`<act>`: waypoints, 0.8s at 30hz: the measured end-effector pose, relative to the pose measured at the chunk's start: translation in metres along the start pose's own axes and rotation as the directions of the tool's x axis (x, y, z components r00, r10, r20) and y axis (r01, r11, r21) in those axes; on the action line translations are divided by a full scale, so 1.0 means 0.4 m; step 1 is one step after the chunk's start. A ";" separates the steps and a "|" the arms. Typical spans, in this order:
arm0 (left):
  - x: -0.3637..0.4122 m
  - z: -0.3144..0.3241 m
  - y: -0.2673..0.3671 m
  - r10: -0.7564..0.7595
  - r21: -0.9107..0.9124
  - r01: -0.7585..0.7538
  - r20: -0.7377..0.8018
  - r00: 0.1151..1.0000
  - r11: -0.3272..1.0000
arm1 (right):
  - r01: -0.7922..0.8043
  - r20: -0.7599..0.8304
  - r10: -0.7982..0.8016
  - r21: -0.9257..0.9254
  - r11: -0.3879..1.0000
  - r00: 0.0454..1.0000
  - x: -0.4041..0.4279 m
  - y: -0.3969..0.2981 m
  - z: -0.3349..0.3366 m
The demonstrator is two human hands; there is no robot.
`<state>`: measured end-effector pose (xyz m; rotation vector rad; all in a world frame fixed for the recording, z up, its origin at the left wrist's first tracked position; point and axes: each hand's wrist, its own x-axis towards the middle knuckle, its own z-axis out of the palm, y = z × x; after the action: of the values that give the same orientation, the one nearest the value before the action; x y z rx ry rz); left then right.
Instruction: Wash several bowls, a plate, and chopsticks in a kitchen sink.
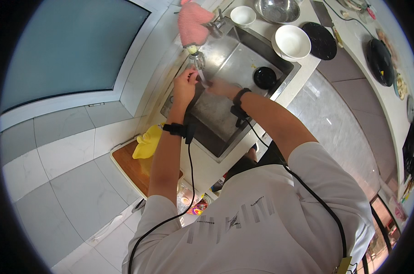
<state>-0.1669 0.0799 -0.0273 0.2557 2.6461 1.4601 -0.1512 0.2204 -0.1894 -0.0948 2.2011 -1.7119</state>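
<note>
Over a stainless steel sink (210,109) both of my hands meet near its left rim. My left hand (185,85) has its fingertips pinched at one end of a small pale, blurred object (203,78) that I cannot name. At its other end is my right hand (222,88), blurred, its fingers curled; its hold is hard to make out. Just beyond them stands a clear bottle (197,60) with a pale yellow top. A round black dish (265,78) lies in the sink to the right of my hands.
A pink cloth (193,24) hangs beside the faucet (216,28). White bowls (292,41), a metal basin (278,10), a black round board or lid (319,41) and a cleaver (322,13) stand on the counter. A yellow container (148,142) rests by a brown board (131,164) at left.
</note>
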 end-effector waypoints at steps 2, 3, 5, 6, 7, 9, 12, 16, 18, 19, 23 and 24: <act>-0.003 -0.011 -0.007 0.168 0.161 -0.170 0.027 0.985 0.972 | 0.018 0.010 -0.018 -0.040 0.999 1.000 0.008 -0.028 -0.007; -0.008 -0.022 -0.012 0.164 0.165 -0.166 0.023 0.986 0.972 | 0.035 0.020 -0.033 -0.077 0.996 0.999 0.007 -0.056 -0.012; -0.032 -0.054 -0.029 0.205 0.180 -0.197 -0.027 0.978 0.964 | 0.017 0.111 -0.008 -0.077 0.997 0.994 -0.001 -0.122 -0.018; -0.040 -0.059 -0.008 0.204 0.179 -0.196 -0.027 0.979 0.964 | -0.011 0.178 0.026 -0.086 0.996 0.984 -0.006 -0.140 -0.027; -0.044 -0.064 0.035 0.095 0.195 -0.083 -0.053 0.994 0.977 | -0.013 0.173 0.028 -0.087 0.996 0.984 -0.005 -0.142 -0.033; -0.049 -0.076 0.085 -0.016 0.211 0.034 -0.088 0.996 0.977 | -0.030 0.194 0.045 -0.081 0.996 0.980 0.000 -0.154 -0.035; -0.058 -0.106 0.125 0.043 0.113 -0.030 -0.117 0.992 0.993 | -0.078 0.227 0.097 -0.088 0.993 0.969 0.006 -0.165 -0.039; -0.082 -0.140 0.152 0.140 0.131 -0.125 -0.109 0.984 0.984 | -0.059 0.188 0.048 0.053 0.997 0.981 -0.002 -0.182 -0.048; -0.098 -0.150 0.163 0.150 0.123 -0.137 -0.096 0.984 0.983 | -0.068 0.147 0.079 -0.081 0.994 0.986 -0.010 -0.201 -0.057; -0.108 -0.152 0.178 0.097 0.143 -0.077 -0.135 0.986 0.987 | -0.067 0.145 0.078 -0.082 0.994 0.986 -0.013 -0.209 -0.059; -0.129 -0.166 0.181 -0.049 0.029 0.056 -0.214 0.976 0.998 | -0.020 0.124 0.058 -0.284 0.959 0.991 -0.027 -0.236 -0.072; -0.136 -0.164 0.193 -0.047 0.026 0.054 -0.215 0.975 0.998 | -0.038 0.141 0.086 -0.312 0.949 0.986 -0.028 -0.234 -0.077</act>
<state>-0.1178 0.0551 0.0737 0.0335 2.8210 1.5103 -0.1651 0.2270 -0.0912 -0.2239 2.3101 -1.2707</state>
